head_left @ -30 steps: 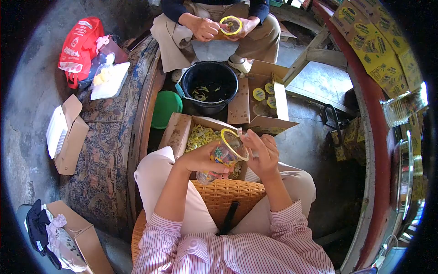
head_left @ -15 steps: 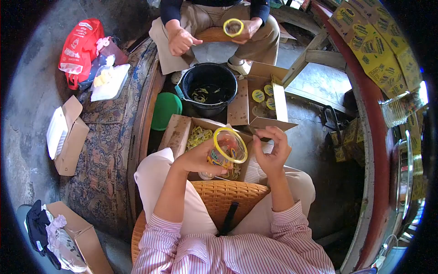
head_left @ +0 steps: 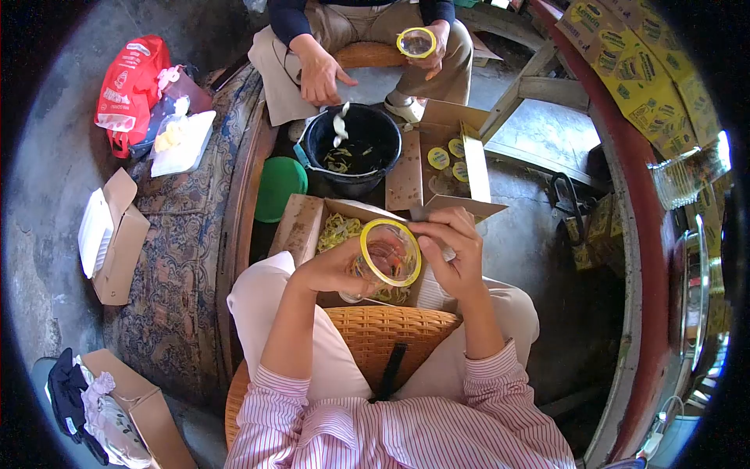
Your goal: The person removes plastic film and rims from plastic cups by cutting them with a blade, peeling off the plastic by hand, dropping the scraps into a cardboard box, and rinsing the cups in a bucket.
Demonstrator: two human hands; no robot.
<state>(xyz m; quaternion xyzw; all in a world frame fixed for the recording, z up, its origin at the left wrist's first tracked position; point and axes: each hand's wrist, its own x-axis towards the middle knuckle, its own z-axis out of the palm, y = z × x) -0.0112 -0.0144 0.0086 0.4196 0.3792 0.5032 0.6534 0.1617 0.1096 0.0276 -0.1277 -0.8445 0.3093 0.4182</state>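
My left hand point(head_left: 332, 270) is wrapped around a clear plastic cup point(head_left: 392, 254) with a yellow rim, its mouth tilted up toward me. Printed colours show through its wall. At the right side of that rim, my right hand point(head_left: 453, 246) has its fingers bent and pressed together. A thin greyish edge shows by its fingertips, too small to name. Below both hands, a cardboard box point(head_left: 301, 227) holds a heap of yellow rim strips point(head_left: 340, 230) and a stack of clear cups point(head_left: 434, 293), partly hidden by my hands.
Opposite me a person holds a yellow-rimmed cup point(head_left: 416, 43) above a black bucket point(head_left: 351, 184) with scraps inside. An open carton point(head_left: 405, 172) holds several yellow lids. A green lid point(head_left: 281, 190) lies left of the bucket. A wooden frame point(head_left: 555, 92) stands at the right.
My right hand has moved left and closed in on the cup's rim. The other person's hand has opened over the bucket, and pale pieces are falling from it.
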